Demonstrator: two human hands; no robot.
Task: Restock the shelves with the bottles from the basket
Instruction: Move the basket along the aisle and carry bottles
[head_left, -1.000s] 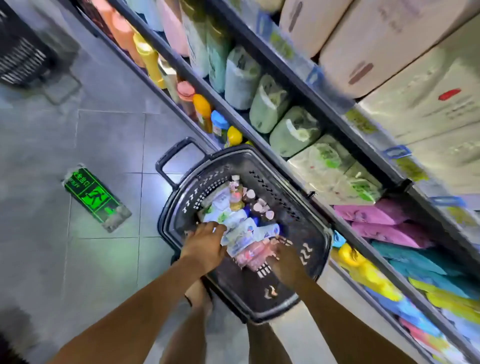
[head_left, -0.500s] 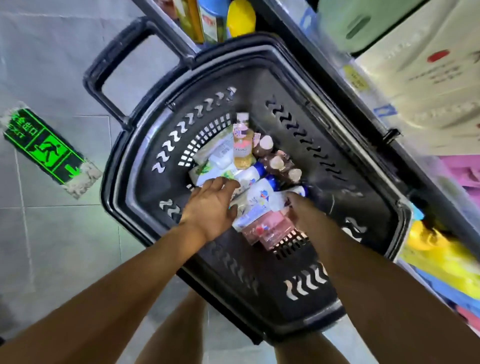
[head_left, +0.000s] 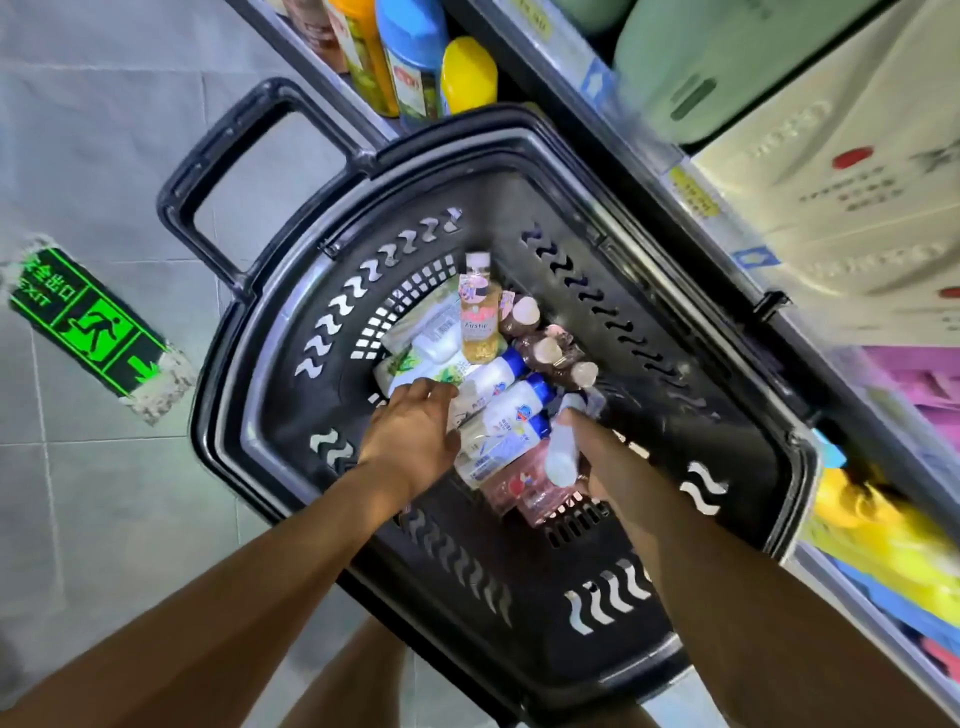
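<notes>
Right hand (head_left: 595, 460) grips bottle (head_left: 561, 457); cap perhaps downward.

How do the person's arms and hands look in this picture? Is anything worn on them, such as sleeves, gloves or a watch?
Both arms are bare as far as the picture's edge, and no sleeve shows. The left hand and the right hand wear no gloves, and neither wrist carries a watch or band. No ring shows, though some fingers are hidden.

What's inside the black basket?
Heaped bottles: white with blue caps, brown, one yellow. The left hand covers some, the right hand grips a white bottle; anything beneath is hidden.
</notes>
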